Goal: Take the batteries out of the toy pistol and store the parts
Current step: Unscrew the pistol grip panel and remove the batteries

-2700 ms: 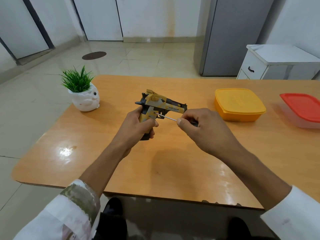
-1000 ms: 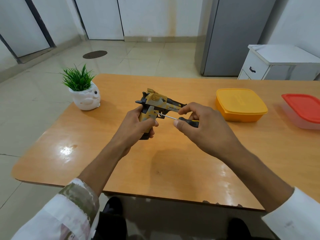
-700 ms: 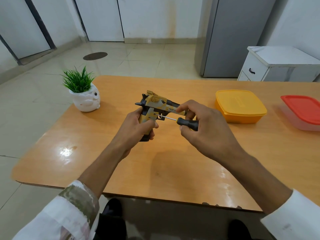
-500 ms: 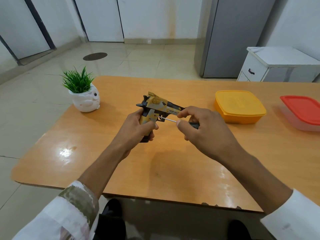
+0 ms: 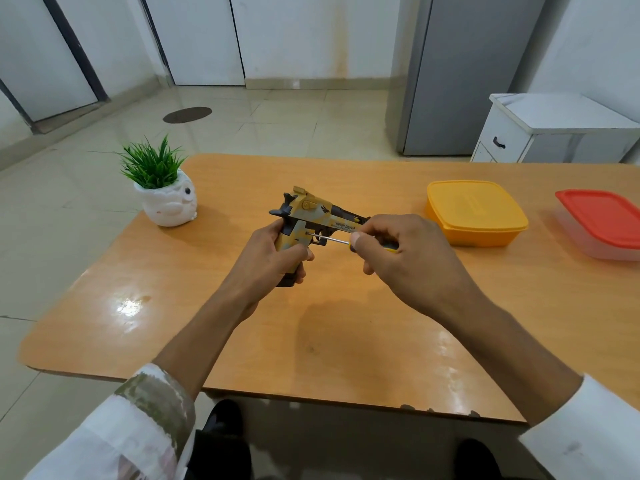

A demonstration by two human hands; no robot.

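Hands meet over the middle of the wooden table (image 5: 346, 341), each one closed round something; at the far left of the tabletop a white owl-shaped pot (image 5: 169, 206) with green grass-like leaves stands alone, well apart from them. Next comes the left hand (image 5: 270, 261), its fingers wrapped round the grip of the toy pistol (image 5: 311, 213); the pistol is held over the table, grip down, barrel pointing right, yellow and tan with black parts. From the side of the grip, where its tip touches, the thin metal shaft of a screwdriver (image 5: 332, 240) runs nearly level to the right hand (image 5: 408, 265); thumb and curled fingers pinch the black-and-yellow handle, most of it hidden inside the hand. Further right a yellow box (image 5: 474, 213) sits on the table with its lid on; beyond it, at the right edge of view, stands a clear box with a red lid (image 5: 602, 220), also closed; behind them on the floor are a white cabinet (image 5: 554, 133) and a grey fridge (image 5: 467, 74).
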